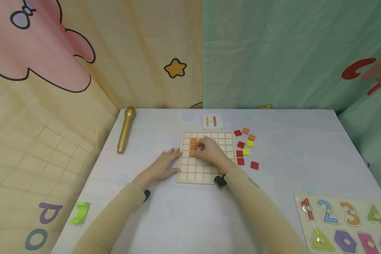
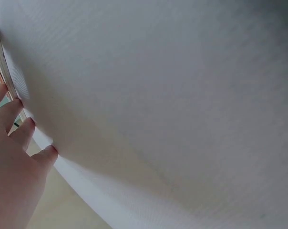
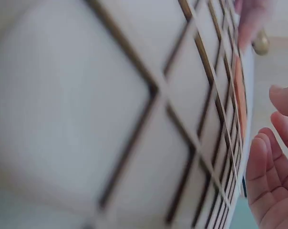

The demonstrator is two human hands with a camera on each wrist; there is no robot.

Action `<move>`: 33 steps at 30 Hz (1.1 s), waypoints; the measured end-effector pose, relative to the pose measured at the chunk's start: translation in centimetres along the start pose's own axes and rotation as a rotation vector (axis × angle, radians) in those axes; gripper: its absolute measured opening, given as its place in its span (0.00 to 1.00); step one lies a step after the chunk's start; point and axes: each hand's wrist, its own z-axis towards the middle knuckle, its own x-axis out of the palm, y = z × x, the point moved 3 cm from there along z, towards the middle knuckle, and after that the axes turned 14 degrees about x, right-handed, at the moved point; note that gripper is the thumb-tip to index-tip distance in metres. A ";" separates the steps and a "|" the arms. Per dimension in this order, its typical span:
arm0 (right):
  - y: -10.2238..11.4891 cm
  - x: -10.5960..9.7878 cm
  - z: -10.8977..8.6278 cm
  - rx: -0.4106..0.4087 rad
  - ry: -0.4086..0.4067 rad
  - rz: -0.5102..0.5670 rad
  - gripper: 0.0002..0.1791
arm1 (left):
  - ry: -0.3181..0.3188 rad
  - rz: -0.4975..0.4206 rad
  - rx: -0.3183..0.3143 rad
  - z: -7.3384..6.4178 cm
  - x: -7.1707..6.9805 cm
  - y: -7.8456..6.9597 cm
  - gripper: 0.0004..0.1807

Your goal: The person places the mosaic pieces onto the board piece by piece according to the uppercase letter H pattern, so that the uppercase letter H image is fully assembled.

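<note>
A wooden grid board lies on the table, with three orange square tiles in one column near its left side. My left hand rests by the board's left edge, fingers spread and fingertips touching the rim. In the left wrist view the left hand has its fingers against that edge. Over the board, my right hand has its fingers beside the orange tiles. The right wrist view shows the right hand with loosely bent fingers, thumb apart and no tile visible between them.
Loose red tiles, yellow tiles and orange tiles lie right of the board. A pattern card sits behind it. Around are a gold microphone, a green curved block and a number puzzle.
</note>
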 end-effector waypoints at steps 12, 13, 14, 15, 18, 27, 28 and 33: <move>-6.4 -9.5 0.1 0.153 -0.147 0.132 0.21 | 0.000 0.000 -0.014 -0.1 0.2 0.1 0.40; -6.9 -10.2 0.0 0.169 -0.160 0.133 0.22 | -0.002 0.000 -0.014 -0.1 0.2 0.1 0.40; -7.5 -10.8 0.0 0.180 -0.172 0.127 0.22 | -0.003 0.000 -0.014 -0.1 0.2 0.1 0.40; -8.0 -11.4 -0.1 0.195 -0.181 0.125 0.22 | -0.004 0.000 -0.014 0.0 0.2 0.1 0.40; -9.6 -13.0 -0.4 0.247 -0.192 0.140 0.24 | -0.004 0.006 -0.009 0.0 0.1 0.0 0.40; -12.8 -15.0 -1.2 0.365 -0.246 0.138 0.28 | -0.011 -0.007 -0.005 -0.1 0.0 0.0 0.39; -13.0 -15.1 -1.3 0.357 -0.242 0.141 0.28 | -0.009 -0.008 -0.006 -0.1 0.0 0.0 0.39; -13.9 -15.1 -1.2 0.352 -0.235 0.138 0.28 | -0.002 -0.008 -0.009 0.0 0.2 0.1 0.39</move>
